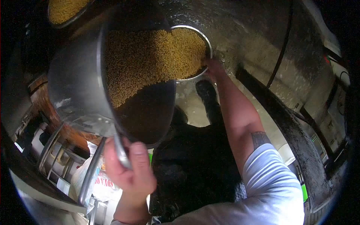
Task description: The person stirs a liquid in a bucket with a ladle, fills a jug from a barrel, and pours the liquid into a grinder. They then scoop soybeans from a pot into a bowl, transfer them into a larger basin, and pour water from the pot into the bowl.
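A large metal pot (77, 78) is tipped on its side, its mouth facing right. Yellow soybeans (138, 60) lie in it and run across its rim into a round metal basin (193, 27), where they are heaped up. My left hand (129, 165) is closed around the pot's metal handle (120, 150), low on the near side. My right hand (214, 69) is at the right rim of the basin, with its fingers partly hidden in shadow against the edge. The lower side of the basin is partly covered by the pot.
Another round container (56, 25) of yellow beans stands at the top left. Wet floor (258, 48) shows around my dark boot (205, 90). Dark beams (285, 108) run along the right. Metal rails (92, 172) and a white printed sack (105, 187) are at the lower left.
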Demonstrator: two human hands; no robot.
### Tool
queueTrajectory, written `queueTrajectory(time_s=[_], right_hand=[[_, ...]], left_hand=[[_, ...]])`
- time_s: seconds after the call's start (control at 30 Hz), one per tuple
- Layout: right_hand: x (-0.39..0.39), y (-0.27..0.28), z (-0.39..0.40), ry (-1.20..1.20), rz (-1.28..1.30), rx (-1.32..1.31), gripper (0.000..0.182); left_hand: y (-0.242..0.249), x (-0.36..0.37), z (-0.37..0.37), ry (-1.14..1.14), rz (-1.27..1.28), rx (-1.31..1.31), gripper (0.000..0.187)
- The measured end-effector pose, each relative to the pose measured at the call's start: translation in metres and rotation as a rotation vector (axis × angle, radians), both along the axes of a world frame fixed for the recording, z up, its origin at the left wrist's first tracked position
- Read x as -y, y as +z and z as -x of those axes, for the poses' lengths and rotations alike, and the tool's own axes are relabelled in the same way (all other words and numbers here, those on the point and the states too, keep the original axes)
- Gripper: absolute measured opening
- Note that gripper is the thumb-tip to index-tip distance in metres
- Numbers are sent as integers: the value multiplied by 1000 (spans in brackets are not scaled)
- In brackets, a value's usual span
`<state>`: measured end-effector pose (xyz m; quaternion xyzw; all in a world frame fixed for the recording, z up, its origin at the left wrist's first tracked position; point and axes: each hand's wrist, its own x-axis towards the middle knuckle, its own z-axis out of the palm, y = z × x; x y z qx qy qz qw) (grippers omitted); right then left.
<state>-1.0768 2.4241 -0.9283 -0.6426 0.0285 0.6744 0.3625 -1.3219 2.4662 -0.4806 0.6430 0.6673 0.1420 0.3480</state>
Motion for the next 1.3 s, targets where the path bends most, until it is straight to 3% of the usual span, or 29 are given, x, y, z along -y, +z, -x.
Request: queueTrajectory(time_s=[0.07, 0.2, 0.27, 0.4, 0.5, 0.57, 0.7, 0.8, 0.87, 0.93, 1.0, 1.07, 1.13, 1.2, 1.3], right_hand=[[-3, 12, 0, -148, 15, -149, 52], [1, 14, 2, -117, -24, -97, 53], [4, 12, 3, -237, -33, -168, 37], [-6, 36, 1, -142, 30, -57, 36], [-3, 36, 1, -186, -51, -191, 35], [-4, 47, 2, -225, -72, -265, 44], [-12, 71, 5, -168, 64, -234, 46], [-6, 75, 14, -261, 32, -217, 49], [-4, 79, 14, -277, -98, -299, 51], [-7, 96, 16, -251, -78, -277, 48], [-5, 106, 14, -233, -41, -219, 42], [-7, 120, 10, -243, -49, -200, 40], [-12, 145, 13, -253, -56, -176, 38], [-22, 181, 20, -213, -117, -116, 38], [-28, 211, 19, -161, -113, -86, 43]], left_hand=[[15, -5, 8, 324, 48, 102, 22], [32, -19, 71, 385, -11, 172, 26], [38, -20, 95, 446, -22, 238, 28], [40, -11, 155, 544, 22, 327, 34], [36, -5, 191, 629, 18, 406, 36], [27, -1, 232, 656, 40, 428, 37], [12, 1, 273, 740, 83, 588, 38], [-6, 4, 300, 836, 38, 658, 33], [-23, 17, 336, 766, 60, 871, 27], [-38, 32, 350, 1025, 21, 837, 22], [-59, 73, 378, 906, 75, 1147, 25], [-73, 111, 370, 888, 9, 1111, 29], [-68, 107, 320, 1370, -62, 802, 32], [-80, 126, 321, 1420, -14, 786, 33], [-146, 171, 358, 1325, 14, 943, 34]])
